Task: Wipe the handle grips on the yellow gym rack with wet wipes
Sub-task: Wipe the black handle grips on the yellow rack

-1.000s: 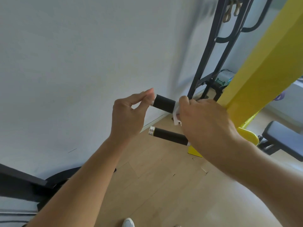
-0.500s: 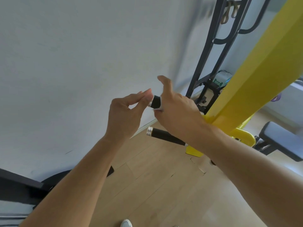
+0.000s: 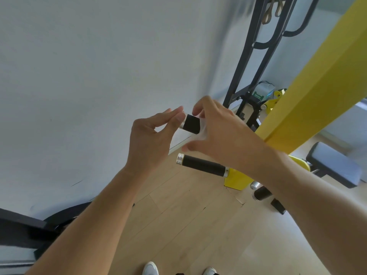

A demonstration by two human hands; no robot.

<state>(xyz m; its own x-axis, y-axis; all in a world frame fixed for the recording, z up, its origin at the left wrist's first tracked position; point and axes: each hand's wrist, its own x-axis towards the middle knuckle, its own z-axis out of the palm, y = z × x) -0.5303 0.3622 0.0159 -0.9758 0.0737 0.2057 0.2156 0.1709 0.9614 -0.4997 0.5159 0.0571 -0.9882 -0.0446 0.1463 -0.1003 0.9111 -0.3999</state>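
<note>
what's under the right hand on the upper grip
A bit of white wet wipe shows under the right hand, wrapped on the upper grip. The hand covers the rest of the wipe and grip. The left hand pinches the grip's silver end.

The upper grip [image 3: 191, 124] is closed in at both ends: the left hand [image 3: 154, 135] pinches its silver cap and the right hand [image 3: 220, 132] wraps the rest. The lower grip [image 3: 202, 165] lies just beneath the right hand, fully exposed. The wall [image 3: 99, 76] stands behind the grips' free ends, the yellow beam [image 3: 317, 92] to the right; open floor [image 3: 188, 225] lies below.
</note>
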